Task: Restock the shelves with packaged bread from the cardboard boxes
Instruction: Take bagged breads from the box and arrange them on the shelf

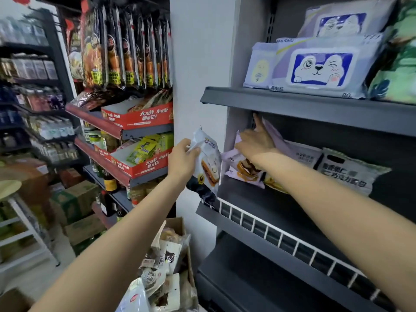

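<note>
While the right hand (255, 140) presses the lilac bread packet (243, 170) back on the shelf (281, 230), the left hand (183, 159) pinches a white sandwich-bread packet (208, 163) just left of it, light, soft and crushable, so best held by its sealed top edge.

Both arms outstretched, left hand (183, 159) grip pinched closed, right hand (255, 140) forefinger pointing upward
</note>
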`<act>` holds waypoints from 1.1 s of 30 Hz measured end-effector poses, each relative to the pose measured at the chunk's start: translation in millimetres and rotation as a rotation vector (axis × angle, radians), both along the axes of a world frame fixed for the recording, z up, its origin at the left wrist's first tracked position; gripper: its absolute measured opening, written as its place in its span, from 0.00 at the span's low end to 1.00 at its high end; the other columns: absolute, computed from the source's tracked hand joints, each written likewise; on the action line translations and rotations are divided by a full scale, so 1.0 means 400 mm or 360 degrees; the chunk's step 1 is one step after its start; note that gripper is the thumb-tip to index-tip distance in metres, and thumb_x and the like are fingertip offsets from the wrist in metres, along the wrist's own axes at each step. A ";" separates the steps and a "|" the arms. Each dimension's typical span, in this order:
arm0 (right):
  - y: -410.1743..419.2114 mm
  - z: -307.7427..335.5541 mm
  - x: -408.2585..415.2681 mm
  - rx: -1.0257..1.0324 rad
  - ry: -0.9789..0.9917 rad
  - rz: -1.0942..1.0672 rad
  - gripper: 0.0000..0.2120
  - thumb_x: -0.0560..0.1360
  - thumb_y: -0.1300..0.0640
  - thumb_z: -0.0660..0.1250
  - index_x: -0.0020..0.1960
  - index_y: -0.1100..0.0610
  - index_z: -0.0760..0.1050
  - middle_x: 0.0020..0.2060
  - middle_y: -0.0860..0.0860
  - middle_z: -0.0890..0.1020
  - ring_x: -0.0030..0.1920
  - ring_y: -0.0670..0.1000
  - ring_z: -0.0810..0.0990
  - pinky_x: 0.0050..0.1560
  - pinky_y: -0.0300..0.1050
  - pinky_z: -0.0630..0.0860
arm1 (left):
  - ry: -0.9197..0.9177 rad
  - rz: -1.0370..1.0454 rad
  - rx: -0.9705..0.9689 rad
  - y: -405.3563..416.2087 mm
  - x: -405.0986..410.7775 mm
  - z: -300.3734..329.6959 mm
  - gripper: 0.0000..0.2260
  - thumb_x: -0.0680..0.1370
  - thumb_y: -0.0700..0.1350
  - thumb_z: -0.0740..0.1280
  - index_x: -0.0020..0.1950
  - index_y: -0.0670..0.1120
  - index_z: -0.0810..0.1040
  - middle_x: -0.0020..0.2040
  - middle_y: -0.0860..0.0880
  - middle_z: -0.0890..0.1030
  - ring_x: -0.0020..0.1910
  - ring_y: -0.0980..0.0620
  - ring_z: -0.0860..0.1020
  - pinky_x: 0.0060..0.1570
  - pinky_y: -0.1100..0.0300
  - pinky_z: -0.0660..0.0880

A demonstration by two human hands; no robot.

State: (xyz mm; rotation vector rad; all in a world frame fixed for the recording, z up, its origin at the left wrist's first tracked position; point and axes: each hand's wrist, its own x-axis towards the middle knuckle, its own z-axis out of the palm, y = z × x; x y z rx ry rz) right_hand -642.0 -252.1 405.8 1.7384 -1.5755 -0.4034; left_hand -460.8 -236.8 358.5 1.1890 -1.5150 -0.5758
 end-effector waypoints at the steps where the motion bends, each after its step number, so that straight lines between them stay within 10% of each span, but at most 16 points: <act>1: -0.029 -0.012 0.006 0.0037 -0.0021 -0.0050 0.17 0.80 0.55 0.53 0.65 0.52 0.74 0.63 0.51 0.76 0.72 0.56 0.62 0.72 0.64 0.35 | 0.0037 -0.0017 0.0028 -0.009 0.011 -0.003 0.04 0.79 0.42 0.63 0.44 0.43 0.72 0.37 0.49 0.75 0.41 0.49 0.72 0.34 0.61 0.64; 8: -0.088 -0.129 0.013 -0.0054 -0.0290 0.0280 0.14 0.78 0.60 0.56 0.60 0.54 0.75 0.57 0.53 0.76 0.66 0.56 0.69 0.72 0.67 0.43 | 0.0142 -0.0242 0.0076 -0.035 0.053 -0.011 0.03 0.79 0.41 0.63 0.49 0.44 0.75 0.47 0.45 0.80 0.45 0.48 0.77 0.43 0.58 0.72; 16: -0.079 -0.229 0.002 -0.0235 -0.1446 0.0178 0.29 0.78 0.69 0.56 0.75 0.51 0.56 0.76 0.56 0.48 0.76 0.58 0.46 0.72 0.52 0.57 | 0.0164 -0.0310 0.0070 -0.043 0.054 -0.008 0.03 0.80 0.40 0.62 0.51 0.43 0.75 0.41 0.52 0.78 0.38 0.58 0.76 0.32 0.76 0.71; 24: -0.022 -0.141 -0.034 -0.0266 -0.2596 0.0472 0.17 0.81 0.60 0.55 0.69 0.56 0.69 0.71 0.51 0.69 0.71 0.51 0.67 0.61 0.33 0.60 | 0.0333 -0.0484 0.0165 -0.017 0.022 0.014 0.06 0.80 0.41 0.62 0.54 0.43 0.77 0.43 0.48 0.81 0.38 0.54 0.79 0.34 0.69 0.75; 33: 0.115 -0.150 -0.148 -0.0192 -0.3912 0.0277 0.28 0.75 0.46 0.66 0.71 0.56 0.65 0.64 0.53 0.76 0.62 0.55 0.77 0.64 0.54 0.73 | 0.0753 -0.0838 0.0483 0.046 -0.190 0.010 0.08 0.80 0.40 0.63 0.42 0.50 0.74 0.37 0.51 0.82 0.38 0.51 0.80 0.43 0.59 0.77</act>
